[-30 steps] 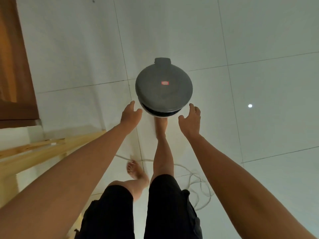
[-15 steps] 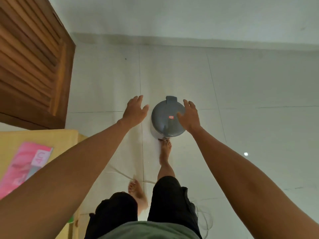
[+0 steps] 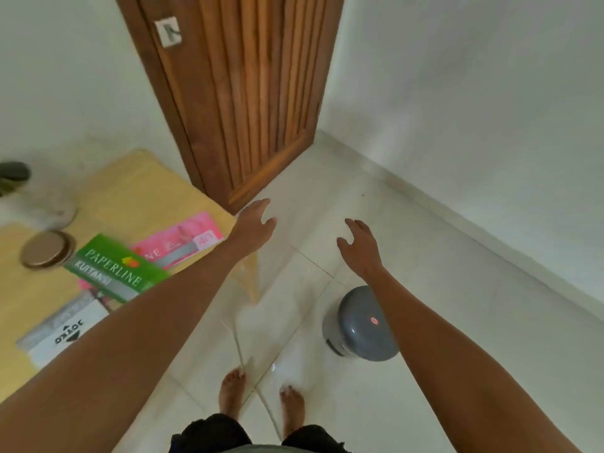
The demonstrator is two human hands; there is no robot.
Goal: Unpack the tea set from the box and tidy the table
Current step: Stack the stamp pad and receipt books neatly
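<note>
Yellow wood table (image 3: 137,191) at the left carries a green paper pack (image 3: 117,268), a pink packet (image 3: 183,245), a white box (image 3: 65,331) and a round lid (image 3: 48,250); no tea set is discernible. Both hands hang empty, fingers spread, left hand (image 3: 255,228) beside the table corner, right hand (image 3: 359,248) above the grey bin (image 3: 359,325) on the floor, probably free for tidying.

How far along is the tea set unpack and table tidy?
Done: nothing clearly; no tea set or box is in view. In hand: nothing, left hand and right hand are open and empty above the floor, with the grey bin below the right arm. Left: the table holds the green Paperline pack, pink packet, Joyko box and a round lid.
</note>
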